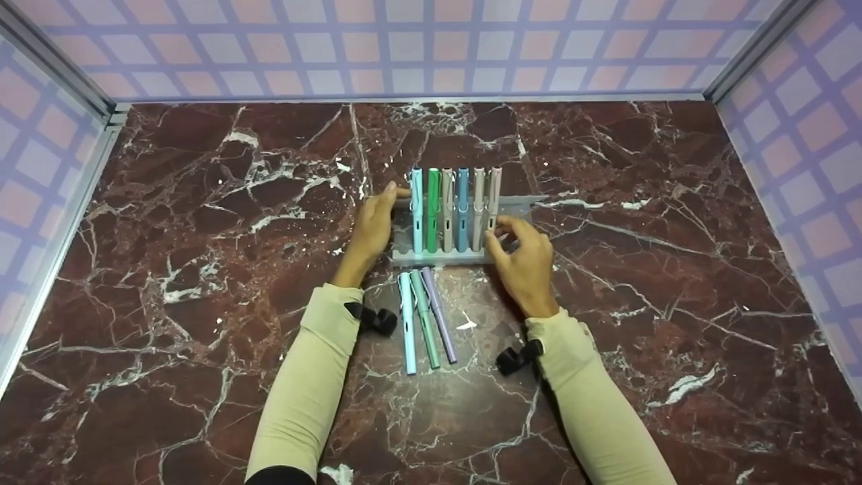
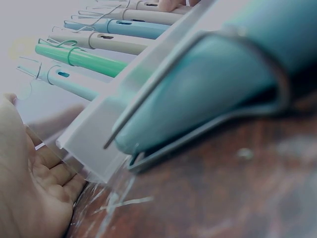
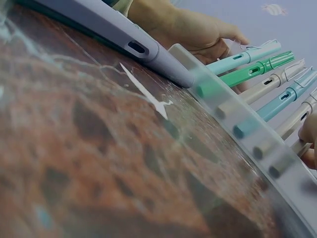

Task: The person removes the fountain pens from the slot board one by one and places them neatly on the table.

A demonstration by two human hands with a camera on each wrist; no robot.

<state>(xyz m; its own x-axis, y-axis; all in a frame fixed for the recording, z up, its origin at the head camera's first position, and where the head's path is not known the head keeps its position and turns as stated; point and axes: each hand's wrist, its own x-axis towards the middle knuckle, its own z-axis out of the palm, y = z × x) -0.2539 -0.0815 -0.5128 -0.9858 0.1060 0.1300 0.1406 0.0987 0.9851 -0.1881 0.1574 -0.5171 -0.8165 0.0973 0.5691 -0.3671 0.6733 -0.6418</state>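
On clear rack [image 1: 522,210], right end: pinkish pen [image 1: 495,192], long axis fore-and-aft, clip end away, pinched by right hand [image 1: 525,259]; left hand [image 1: 372,225], fingers loosely bent

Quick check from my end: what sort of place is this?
Probably a purpose-built recording booth rather than an ordinary room: checked panels close in a marble-patterned tabletop, metal framing runs along the corners, and the person wears black wrist cameras.

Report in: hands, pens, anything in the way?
Right hand pinches rightmost pen; left hand at left end of stand. Six pens in stand, three loose pens in front. Nothing visibly blocking.
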